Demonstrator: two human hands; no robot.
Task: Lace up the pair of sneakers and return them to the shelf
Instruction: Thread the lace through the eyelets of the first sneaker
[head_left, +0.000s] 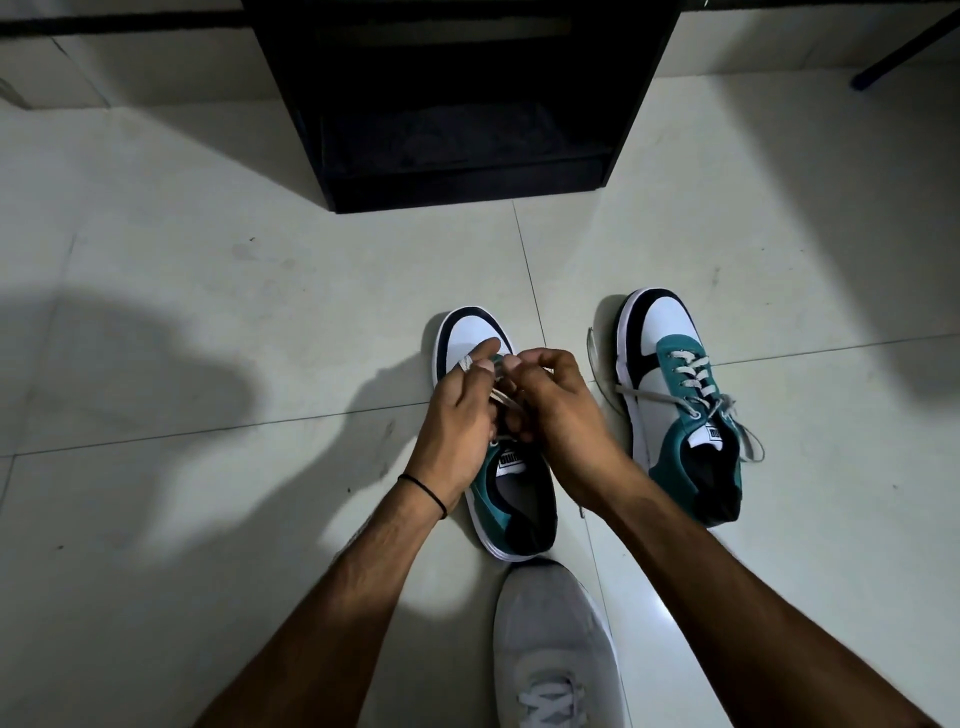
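Observation:
Two white, teal and dark-navy sneakers stand on the floor, toes pointing away from me. The left sneaker (511, 506) lies under both hands. My left hand (457, 415) pinches its grey lace (501, 397), with a loop over the index finger. My right hand (556, 410) grips the same lace over the eyelets, and the fingers hide most of the lacing. The right sneaker (675, 400) stands apart to the right, laced, its loose lace ends (748, 441) trailing on the tiles. A black open shelf (457, 104) stands ahead of the shoes.
The floor is pale tile (234, 312) with dark shadows on the left. A grey sneaker (553, 649) on a foot sits at the bottom, just behind the left sneaker. A dark rod (904, 49) slants across the top right corner.

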